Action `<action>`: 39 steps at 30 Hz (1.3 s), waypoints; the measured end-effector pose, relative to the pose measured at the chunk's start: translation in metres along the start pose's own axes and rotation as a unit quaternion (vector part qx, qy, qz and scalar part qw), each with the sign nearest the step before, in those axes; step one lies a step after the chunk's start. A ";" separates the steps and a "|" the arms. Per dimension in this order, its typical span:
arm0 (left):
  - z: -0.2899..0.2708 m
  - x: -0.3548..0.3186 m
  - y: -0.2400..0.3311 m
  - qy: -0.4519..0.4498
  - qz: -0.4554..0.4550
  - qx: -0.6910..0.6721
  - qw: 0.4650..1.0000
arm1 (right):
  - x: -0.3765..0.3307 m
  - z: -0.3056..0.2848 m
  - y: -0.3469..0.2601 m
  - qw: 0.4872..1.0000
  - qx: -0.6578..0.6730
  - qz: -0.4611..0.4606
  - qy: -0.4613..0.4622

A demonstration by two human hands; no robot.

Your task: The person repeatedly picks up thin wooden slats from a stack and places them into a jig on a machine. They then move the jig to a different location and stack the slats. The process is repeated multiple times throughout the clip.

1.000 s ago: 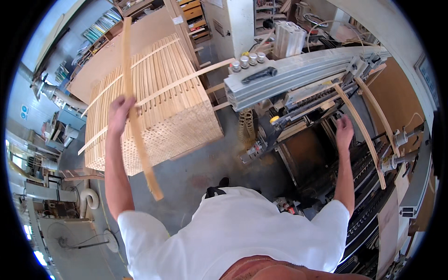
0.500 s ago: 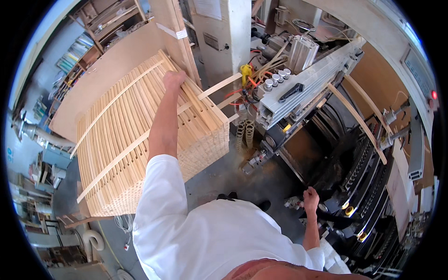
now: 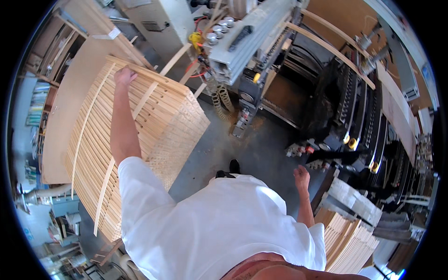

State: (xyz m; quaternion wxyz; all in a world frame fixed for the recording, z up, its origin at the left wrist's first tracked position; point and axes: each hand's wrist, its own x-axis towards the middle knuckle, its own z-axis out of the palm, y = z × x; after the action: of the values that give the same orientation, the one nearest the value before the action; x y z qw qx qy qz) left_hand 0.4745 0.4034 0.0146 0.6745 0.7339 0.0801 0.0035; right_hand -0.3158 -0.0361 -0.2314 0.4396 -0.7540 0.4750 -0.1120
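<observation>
Your left hand (image 3: 125, 76) has gone from holding a slat raised above the stack (image 3: 175, 121) a second ago to the stack's machine-side edge; your right hand (image 3: 302, 178) has dropped back from the machine (image 3: 322, 88). That suggests the slat now lies with the others rather than hanging free. At that edge, the outermost slat (image 3: 144, 73) sits under or just beside your left fingers, which curl over it between the two crosswise strips (image 3: 145, 99); whether they clamp it or merely rest, you cannot tell from this view. Right of the stack, well apart from it, your right fingers hang loosely bent and slightly apart, with nothing visible in them. Farther right of the stack, past that hand, stands a second pile of slats (image 3: 347, 242).
</observation>
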 end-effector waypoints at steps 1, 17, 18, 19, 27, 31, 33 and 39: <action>-0.020 0.005 -0.001 0.006 0.022 0.046 0.999 | -0.002 0.001 0.000 1.000 -0.025 -0.005 -0.006; 0.238 -0.656 -0.141 -0.615 0.041 0.152 0.773 | -0.226 -0.226 0.004 0.876 -0.185 -0.054 0.443; 0.239 -0.673 -0.161 -0.652 0.037 0.175 0.737 | -0.244 -0.233 0.061 0.857 -0.207 0.041 0.470; 0.235 -0.688 -0.172 -0.671 0.020 0.203 0.713 | -0.272 -0.253 0.091 0.826 -0.262 0.077 0.494; 0.293 -0.703 -0.203 -0.733 0.125 0.237 0.625 | -0.402 -0.319 0.184 0.802 -0.228 0.309 0.457; 0.312 -0.682 -0.195 -0.702 0.178 0.243 0.645 | -0.409 -0.309 0.182 0.799 -0.247 0.285 0.469; 0.347 -0.645 -0.177 -0.664 0.225 0.252 0.667 | -0.369 -0.311 0.144 0.810 -0.247 0.248 0.469; 0.484 -0.554 -0.144 -0.553 0.368 0.269 0.697 | -0.283 -0.332 0.025 0.837 -0.259 0.106 0.471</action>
State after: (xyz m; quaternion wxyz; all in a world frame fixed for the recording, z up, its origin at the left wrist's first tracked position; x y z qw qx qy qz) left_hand -0.0336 -0.1323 -0.1149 0.3156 0.7247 -0.5865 -0.1768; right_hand -0.6747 0.0056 0.0151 -0.0393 -0.6415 0.7133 -0.2794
